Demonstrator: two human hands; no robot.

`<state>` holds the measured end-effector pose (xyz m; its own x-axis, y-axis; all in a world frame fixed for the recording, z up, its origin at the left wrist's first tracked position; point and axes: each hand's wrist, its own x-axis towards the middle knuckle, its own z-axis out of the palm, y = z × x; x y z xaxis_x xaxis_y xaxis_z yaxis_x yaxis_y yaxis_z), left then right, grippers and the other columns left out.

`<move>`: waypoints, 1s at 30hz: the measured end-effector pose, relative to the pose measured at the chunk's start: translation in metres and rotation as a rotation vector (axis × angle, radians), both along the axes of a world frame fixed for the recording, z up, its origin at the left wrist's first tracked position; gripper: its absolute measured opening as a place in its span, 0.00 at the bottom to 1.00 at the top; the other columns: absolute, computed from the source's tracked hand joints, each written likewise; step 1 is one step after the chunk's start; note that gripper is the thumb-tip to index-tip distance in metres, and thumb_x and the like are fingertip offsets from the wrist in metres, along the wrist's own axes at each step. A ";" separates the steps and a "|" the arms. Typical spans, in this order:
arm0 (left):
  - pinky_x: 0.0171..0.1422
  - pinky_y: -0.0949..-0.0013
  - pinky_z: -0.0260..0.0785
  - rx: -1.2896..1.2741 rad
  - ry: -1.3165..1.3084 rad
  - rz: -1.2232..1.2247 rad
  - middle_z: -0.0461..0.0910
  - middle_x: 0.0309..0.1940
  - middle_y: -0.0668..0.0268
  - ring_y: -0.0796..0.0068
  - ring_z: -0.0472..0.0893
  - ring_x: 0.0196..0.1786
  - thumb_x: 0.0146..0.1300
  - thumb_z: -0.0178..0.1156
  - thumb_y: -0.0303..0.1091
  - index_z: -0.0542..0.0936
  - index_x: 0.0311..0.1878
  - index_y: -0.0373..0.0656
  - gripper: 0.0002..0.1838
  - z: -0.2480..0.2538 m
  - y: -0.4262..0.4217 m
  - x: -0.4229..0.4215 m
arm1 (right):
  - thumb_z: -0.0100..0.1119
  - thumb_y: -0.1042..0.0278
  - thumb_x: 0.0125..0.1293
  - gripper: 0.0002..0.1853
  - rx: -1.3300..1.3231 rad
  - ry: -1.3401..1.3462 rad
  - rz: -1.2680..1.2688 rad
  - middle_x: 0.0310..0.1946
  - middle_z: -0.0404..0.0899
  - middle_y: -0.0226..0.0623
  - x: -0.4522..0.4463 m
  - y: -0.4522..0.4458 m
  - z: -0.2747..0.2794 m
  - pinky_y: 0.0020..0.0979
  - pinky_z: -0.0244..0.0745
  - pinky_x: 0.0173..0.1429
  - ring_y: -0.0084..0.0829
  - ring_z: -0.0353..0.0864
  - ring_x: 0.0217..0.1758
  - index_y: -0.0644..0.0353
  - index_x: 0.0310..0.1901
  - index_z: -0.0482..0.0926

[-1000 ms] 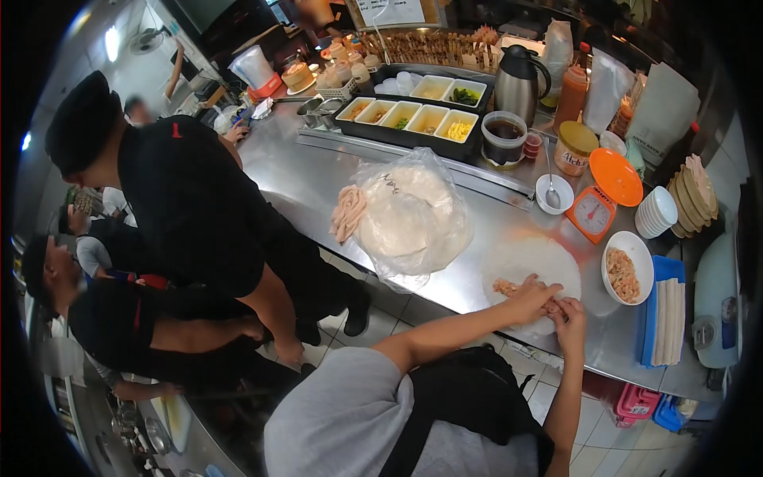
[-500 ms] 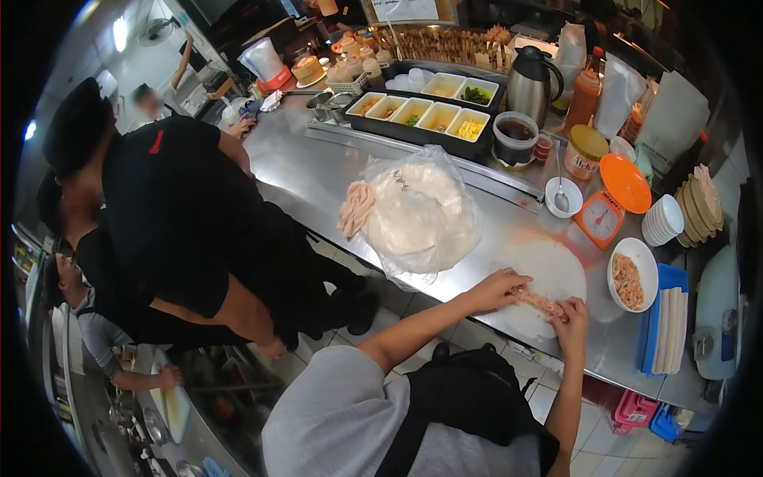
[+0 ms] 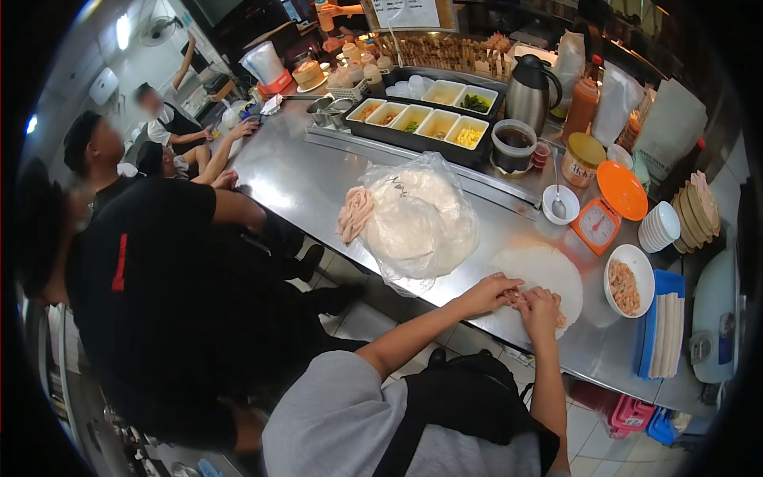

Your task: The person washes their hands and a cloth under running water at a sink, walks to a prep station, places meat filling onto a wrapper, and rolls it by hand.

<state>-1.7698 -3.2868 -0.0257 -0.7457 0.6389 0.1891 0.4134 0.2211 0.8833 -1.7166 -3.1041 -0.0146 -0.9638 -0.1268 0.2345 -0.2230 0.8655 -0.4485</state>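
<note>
A thin white round wrapper sheet [image 3: 548,262] lies flat on the steel counter. Across its near part runs a line of pinkish minced filling [image 3: 515,299], partly hidden under my fingers. My left hand [image 3: 493,294] has its bent fingertips on the left end of the filling. Close beside it, my right hand [image 3: 542,312] curls over the middle, and a bit of filling shows past its right side. A white bowl [image 3: 648,274] of the same mince stands to the right. Beyond it, pale finished rolls [image 3: 668,338] lie lined up in a blue tray [image 3: 645,350].
A plastic bag of white sheets [image 3: 421,219] and a pinkish cloth-like bundle [image 3: 355,213] sit left of the wrapper. Behind stand an orange scale [image 3: 596,226], a small bowl with a spoon [image 3: 550,208], a steel jug [image 3: 531,95] and topping tubs [image 3: 413,121]. Co-workers [image 3: 159,278] stand at left.
My right hand has moved left along the filling, closer to my left hand, and now covers its middle. The nearest co-worker at left has moved nearer, with others now visible behind.
</note>
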 end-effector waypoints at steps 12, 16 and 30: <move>0.51 0.63 0.71 -0.002 0.009 0.040 0.78 0.39 0.52 0.56 0.77 0.45 0.49 0.62 0.18 0.72 0.60 0.38 0.31 0.008 -0.002 0.002 | 0.71 0.62 0.41 0.21 -0.048 0.034 -0.096 0.35 0.79 0.34 0.014 0.008 0.012 0.43 0.60 0.56 0.38 0.74 0.45 0.58 0.39 0.82; 0.53 0.61 0.70 -0.014 0.087 0.006 0.80 0.42 0.54 0.56 0.75 0.48 0.50 0.60 0.18 0.72 0.60 0.38 0.29 0.005 -0.009 0.001 | 0.70 0.62 0.42 0.16 -0.037 0.059 -0.063 0.34 0.79 0.34 0.005 0.001 0.003 0.41 0.59 0.55 0.38 0.74 0.43 0.57 0.35 0.83; 0.54 0.63 0.69 -0.037 0.154 -0.001 0.81 0.40 0.59 0.58 0.78 0.47 0.56 0.61 0.26 0.79 0.49 0.39 0.15 0.009 -0.012 0.002 | 0.66 0.67 0.50 0.08 -0.162 0.037 0.014 0.28 0.80 0.33 -0.007 -0.012 0.006 0.39 0.58 0.52 0.35 0.76 0.37 0.57 0.32 0.84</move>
<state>-1.7679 -3.2991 -0.0169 -0.7092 0.6483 0.2770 0.5434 0.2523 0.8007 -1.7238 -3.1158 -0.0087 -0.9526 -0.0977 0.2882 -0.2533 0.7795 -0.5729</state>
